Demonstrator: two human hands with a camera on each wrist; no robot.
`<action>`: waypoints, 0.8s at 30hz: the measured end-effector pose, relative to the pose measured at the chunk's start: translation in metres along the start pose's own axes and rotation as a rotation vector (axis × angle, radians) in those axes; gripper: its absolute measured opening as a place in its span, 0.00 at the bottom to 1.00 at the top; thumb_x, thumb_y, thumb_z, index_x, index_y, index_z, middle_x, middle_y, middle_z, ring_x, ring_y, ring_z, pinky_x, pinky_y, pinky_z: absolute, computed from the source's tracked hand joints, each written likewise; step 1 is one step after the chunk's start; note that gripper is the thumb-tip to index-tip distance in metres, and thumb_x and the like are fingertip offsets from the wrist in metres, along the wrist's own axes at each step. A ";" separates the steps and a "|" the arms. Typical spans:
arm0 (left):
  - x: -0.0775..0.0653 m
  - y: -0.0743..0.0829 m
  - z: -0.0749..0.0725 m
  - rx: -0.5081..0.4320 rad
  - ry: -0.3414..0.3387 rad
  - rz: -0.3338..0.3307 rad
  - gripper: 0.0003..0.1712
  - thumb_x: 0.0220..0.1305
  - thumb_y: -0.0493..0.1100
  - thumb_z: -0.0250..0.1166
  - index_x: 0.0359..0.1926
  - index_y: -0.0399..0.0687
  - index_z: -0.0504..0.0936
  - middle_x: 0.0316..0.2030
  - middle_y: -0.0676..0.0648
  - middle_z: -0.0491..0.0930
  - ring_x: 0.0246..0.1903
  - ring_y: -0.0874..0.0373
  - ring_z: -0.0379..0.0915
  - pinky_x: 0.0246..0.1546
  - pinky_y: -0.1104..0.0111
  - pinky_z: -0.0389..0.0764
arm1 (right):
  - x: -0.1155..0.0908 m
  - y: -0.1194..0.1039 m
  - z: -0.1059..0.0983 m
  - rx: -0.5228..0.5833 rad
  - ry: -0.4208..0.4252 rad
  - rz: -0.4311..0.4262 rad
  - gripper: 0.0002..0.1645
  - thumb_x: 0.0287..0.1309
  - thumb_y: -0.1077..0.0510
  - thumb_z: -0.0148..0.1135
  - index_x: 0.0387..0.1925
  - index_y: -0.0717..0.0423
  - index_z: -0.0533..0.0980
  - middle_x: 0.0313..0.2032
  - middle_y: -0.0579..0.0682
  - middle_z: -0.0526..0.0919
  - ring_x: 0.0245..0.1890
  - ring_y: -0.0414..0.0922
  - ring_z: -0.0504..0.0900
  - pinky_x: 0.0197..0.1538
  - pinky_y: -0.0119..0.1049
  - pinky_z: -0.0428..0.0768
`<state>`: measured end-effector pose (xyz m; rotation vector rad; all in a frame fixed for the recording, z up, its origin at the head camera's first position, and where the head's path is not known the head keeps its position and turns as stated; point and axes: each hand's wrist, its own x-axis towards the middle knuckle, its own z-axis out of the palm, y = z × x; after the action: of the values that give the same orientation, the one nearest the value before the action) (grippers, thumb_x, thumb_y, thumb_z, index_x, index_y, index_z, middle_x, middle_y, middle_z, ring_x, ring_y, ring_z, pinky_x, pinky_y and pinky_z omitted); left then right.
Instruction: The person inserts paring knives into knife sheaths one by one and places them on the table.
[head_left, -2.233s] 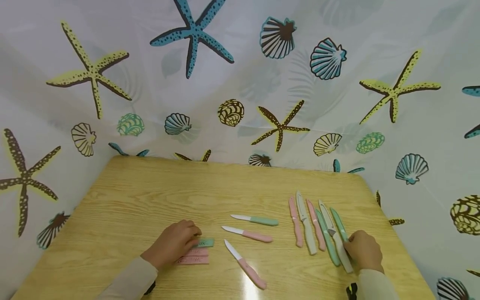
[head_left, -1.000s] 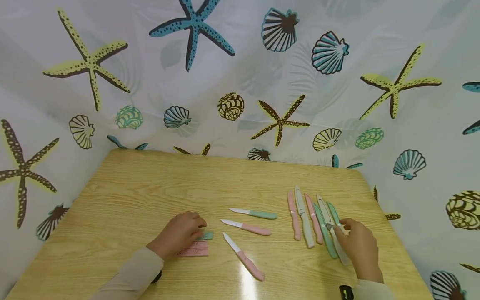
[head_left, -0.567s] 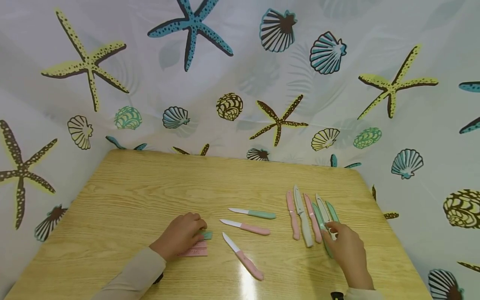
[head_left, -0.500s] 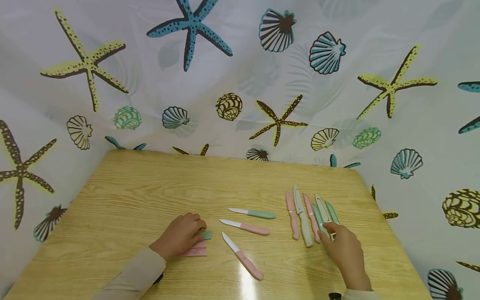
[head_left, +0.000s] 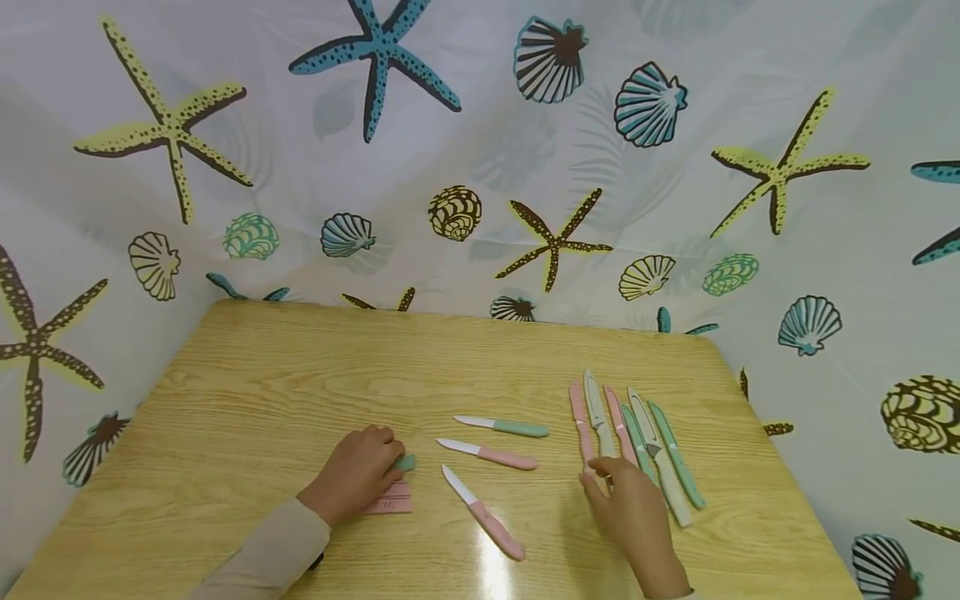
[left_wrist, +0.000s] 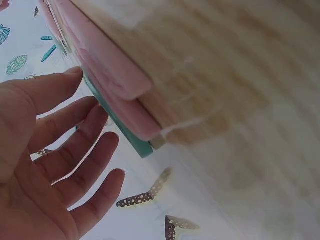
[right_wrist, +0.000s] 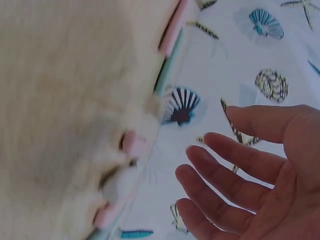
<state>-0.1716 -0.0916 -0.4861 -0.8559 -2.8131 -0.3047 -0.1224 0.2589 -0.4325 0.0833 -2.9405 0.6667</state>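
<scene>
In the head view my left hand (head_left: 358, 475) is at a green knife sheath (head_left: 406, 462), with pink sheaths (head_left: 392, 498) just nearer. The left wrist view shows this hand's fingers loosely bent, the thumb and index fingertips against or very near the green edge; contact is unclear. My right hand (head_left: 630, 510) is over the handle ends of a pink sheathed knife (head_left: 580, 423) and a pale grey sheathed knife (head_left: 596, 408), partly covering them. Its fingers are relaxed and spread in the right wrist view, holding nothing.
Bare-bladed paring knives lie mid-table: one green-handled (head_left: 517, 427), one pink-handled (head_left: 506, 458), another pink-handled (head_left: 491, 525) at a slant. Right of my right hand are a white-handled sheathed knife (head_left: 667, 479) and a green one (head_left: 678, 458). A shell-print curtain (head_left: 480, 150) hangs behind the wooden table (head_left: 315, 375).
My right hand has left the rightmost green knife and moved left across the sheathed row to the pink and grey knives. The green sheath at my left hand has shifted slightly left and away.
</scene>
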 end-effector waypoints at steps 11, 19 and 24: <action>0.000 0.004 0.002 -0.019 -0.044 -0.049 0.08 0.56 0.43 0.72 0.33 0.45 0.81 0.30 0.51 0.76 0.29 0.58 0.73 0.27 0.65 0.76 | 0.002 -0.033 0.029 0.027 0.043 -0.118 0.12 0.52 0.59 0.71 0.38 0.61 0.83 0.34 0.53 0.85 0.33 0.49 0.83 0.33 0.40 0.82; 0.002 0.006 -0.001 -0.048 -0.004 -0.012 0.09 0.63 0.42 0.66 0.39 0.40 0.80 0.31 0.50 0.72 0.27 0.62 0.69 0.27 0.69 0.76 | 0.010 -0.047 0.028 0.020 0.055 -0.136 0.11 0.52 0.58 0.71 0.38 0.58 0.83 0.33 0.52 0.85 0.33 0.48 0.82 0.30 0.40 0.80; 0.004 0.006 -0.012 -0.038 0.078 0.026 0.11 0.63 0.42 0.66 0.42 0.40 0.78 0.36 0.49 0.76 0.35 0.58 0.74 0.36 0.64 0.79 | 0.014 -0.048 0.028 0.028 0.050 -0.138 0.13 0.52 0.58 0.71 0.40 0.59 0.83 0.34 0.54 0.85 0.33 0.49 0.83 0.30 0.40 0.80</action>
<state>-0.1699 -0.0877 -0.4732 -0.8677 -2.7303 -0.3799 -0.1359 0.2029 -0.4356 0.2650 -2.8458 0.6796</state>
